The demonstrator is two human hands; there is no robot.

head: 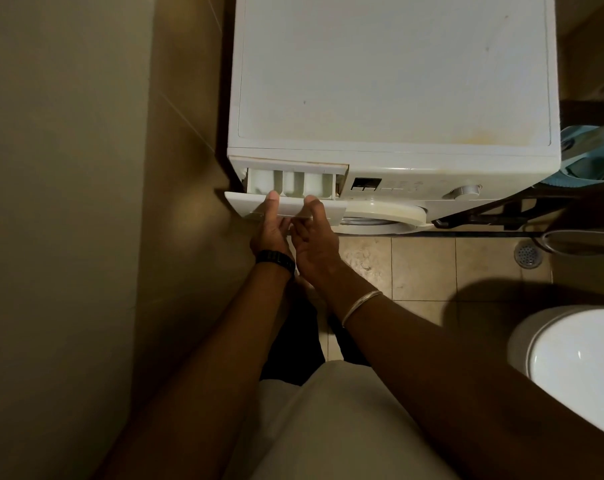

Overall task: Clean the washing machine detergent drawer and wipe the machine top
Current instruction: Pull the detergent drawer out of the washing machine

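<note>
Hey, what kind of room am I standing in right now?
Most likely a home bathroom that doubles as a laundry spot. A washing machine stands against the wall, a white toilet sits at the right, and the tiled floor has a drain.

Beige wall (61, 202), tiled floor (421, 268), floor drain (526, 255), dim light

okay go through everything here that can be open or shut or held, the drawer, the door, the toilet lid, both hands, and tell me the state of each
detergent drawer: pulled partly out, three compartments showing
left hand: grips the drawer front, thumb on top
right hand: grips the drawer front, thumb on top
machine door: looks shut
toilet lid: down
machine top: bare, yellowish stains near the front right
</note>
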